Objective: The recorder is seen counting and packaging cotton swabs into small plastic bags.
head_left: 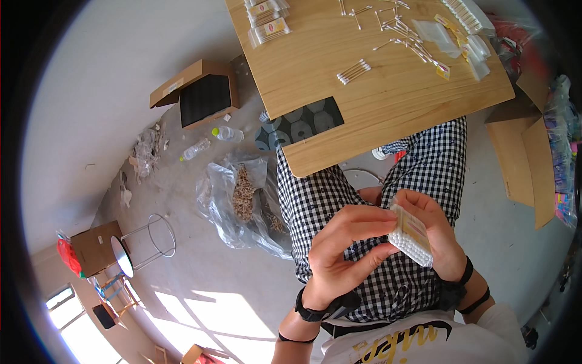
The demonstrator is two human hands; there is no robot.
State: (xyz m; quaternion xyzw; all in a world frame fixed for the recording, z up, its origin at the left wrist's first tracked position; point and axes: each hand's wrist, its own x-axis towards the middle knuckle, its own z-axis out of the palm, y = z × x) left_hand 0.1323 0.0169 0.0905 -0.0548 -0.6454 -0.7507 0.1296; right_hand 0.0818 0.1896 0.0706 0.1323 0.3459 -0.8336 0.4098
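Observation:
Above my lap I hold a clear pack of cotton swabs (pixel 413 235) with a yellowish label, its rows of white tips facing toward me. My right hand (pixel 441 238) is wrapped round the pack's right side. At its left edge, the fingers and thumb of my left hand (pixel 347 250) pinch the pack. On the wooden table (pixel 315 54) beyond my knees lie loose cotton swabs (pixel 407 37) and a small row of swabs (pixel 354 71). Several filled packs (pixel 268 25) sit at the table's far left.
Empty clear wrappers (pixel 438 37) and an open swab container (pixel 464 14) lie at the table's far right. An open cardboard box (pixel 515 158) stands on the right. Left on the floor are a plastic bag (pixel 221 182) of swabs, bottles (pixel 229 134), another carton (pixel 193 79) and a stool (pixel 124 256).

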